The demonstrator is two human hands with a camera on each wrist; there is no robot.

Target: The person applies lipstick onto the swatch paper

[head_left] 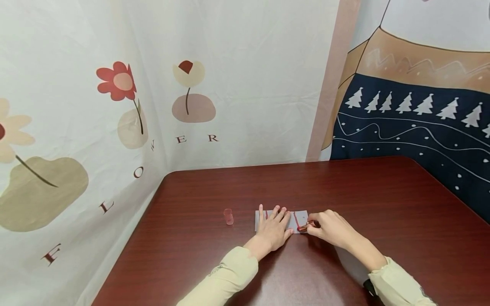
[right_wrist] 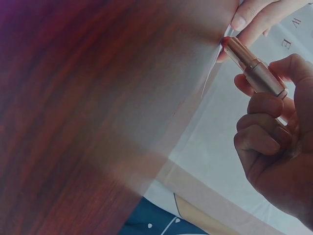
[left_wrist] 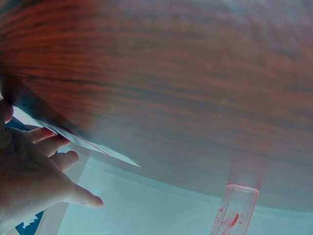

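Observation:
A sheet of white paper (head_left: 302, 217) lies on the table, marked with red strokes. My left hand (head_left: 273, 231) rests flat on it with fingers spread, covering its middle. At the paper's right end, my right hand (head_left: 332, 228) holds a lipstick (head_left: 305, 227) with a gold-coloured tube. The lipstick's red tip meets the paper at the lower end of a red stroke. In the right wrist view, curled fingers grip the lipstick tube (right_wrist: 264, 78). To the left of the paper lies a clear pinkish lipstick cap (head_left: 228, 216), smeared red inside in the left wrist view.
The dark red wooden table (head_left: 199, 255) has rounded far corners. A white cloth (head_left: 249, 85) printed with flowers and letters hangs behind it and along the left. At the right hangs a navy cloth (head_left: 405, 123) with white trees.

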